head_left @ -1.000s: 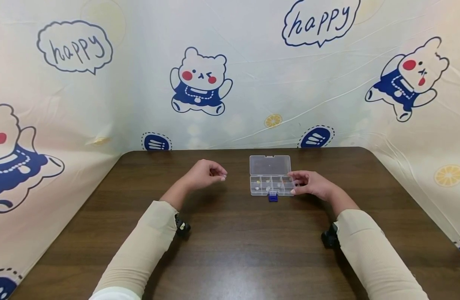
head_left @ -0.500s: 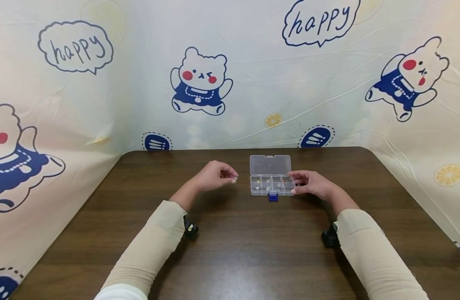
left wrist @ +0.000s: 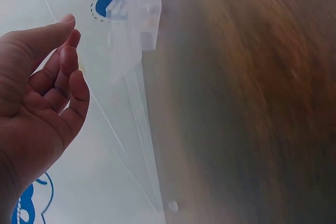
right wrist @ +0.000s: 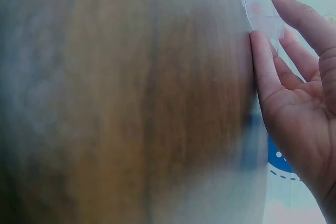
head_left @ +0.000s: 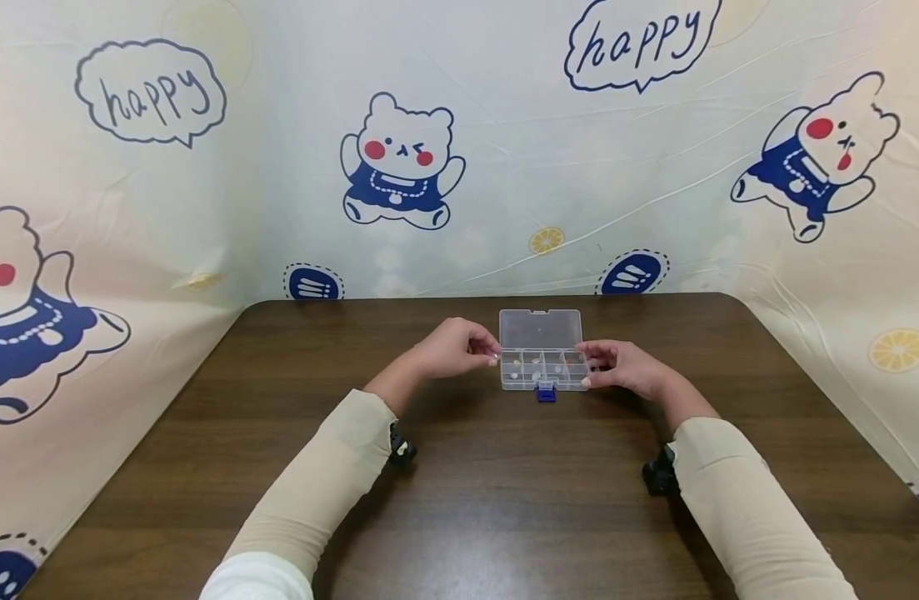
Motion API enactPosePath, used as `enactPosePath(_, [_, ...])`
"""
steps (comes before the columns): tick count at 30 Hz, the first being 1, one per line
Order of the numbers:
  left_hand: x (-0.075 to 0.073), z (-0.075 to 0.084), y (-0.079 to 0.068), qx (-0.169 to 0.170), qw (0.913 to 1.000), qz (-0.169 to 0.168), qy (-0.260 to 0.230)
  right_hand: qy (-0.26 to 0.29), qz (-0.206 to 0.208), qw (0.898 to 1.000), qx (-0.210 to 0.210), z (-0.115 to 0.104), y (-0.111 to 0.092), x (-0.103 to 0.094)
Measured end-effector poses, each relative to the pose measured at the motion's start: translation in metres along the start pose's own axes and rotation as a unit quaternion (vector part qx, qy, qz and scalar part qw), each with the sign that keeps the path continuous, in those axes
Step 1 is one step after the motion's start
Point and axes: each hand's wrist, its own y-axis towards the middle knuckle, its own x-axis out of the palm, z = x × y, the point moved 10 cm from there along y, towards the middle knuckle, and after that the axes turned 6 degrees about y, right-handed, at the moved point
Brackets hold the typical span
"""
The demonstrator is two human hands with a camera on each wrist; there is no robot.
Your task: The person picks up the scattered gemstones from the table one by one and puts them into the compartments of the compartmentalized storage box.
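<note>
A clear plastic compartment box (head_left: 532,369) stands near the far edge of the table, its lid (head_left: 540,330) raised at the back. Several tiny pale and coloured pieces lie in its compartments. A blue latch (head_left: 546,393) hangs at the front. With thumb and fingers, my right hand (head_left: 627,369) holds the box's right end; the right wrist view shows the fingers at the box's corner (right wrist: 268,25). My left hand (head_left: 457,347) is beside the box's left end, thumb and index finger pinched on what looks like a tiny pale piece, mostly hidden by the fingertips.
The brown wooden table (head_left: 474,500) reaches back to a printed curtain (head_left: 504,183) with bears and lettering. A small whitish piece (left wrist: 173,206) lies on the table in the left wrist view. Dark wrist cameras sit under both forearms.
My left hand has moved steadily rightward, from well left of the box to its left end. The right hand and the box have stayed in place.
</note>
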Motion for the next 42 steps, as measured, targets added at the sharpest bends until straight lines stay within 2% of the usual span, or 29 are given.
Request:
enactPosePath(7, [0.005,0.018,0.012,0.018,0.9997,-0.014,-0.008,-0.001,-0.003,1.000,-0.006,0.000,0.002,0.001])
enactPosePath(16, [0.020,0.038,0.034,0.057,0.9962,-0.046,0.047,0.004,0.000,1.000,0.001,0.002,0.002,0.000])
enactPosePath(21, [0.028,0.045,0.042,0.068,0.9938,-0.066,0.059,0.005,-0.003,1.000,-0.003,0.001,0.003,0.002])
enactPosePath(29, [0.045,0.049,0.057,0.059,0.9901,-0.103,0.075,0.006,-0.003,1.000,-0.004,0.000,0.000,0.002])
enactPosePath(35, [0.059,0.048,0.069,0.050,0.9897,-0.107,0.081,0.006,-0.006,1.000,-0.012,0.001,0.000,0.002])
enactPosePath(42, [0.070,0.040,0.073,0.031,0.9913,-0.103,0.076,0.018,-0.007,1.000,-0.014,0.000,0.001,0.002])
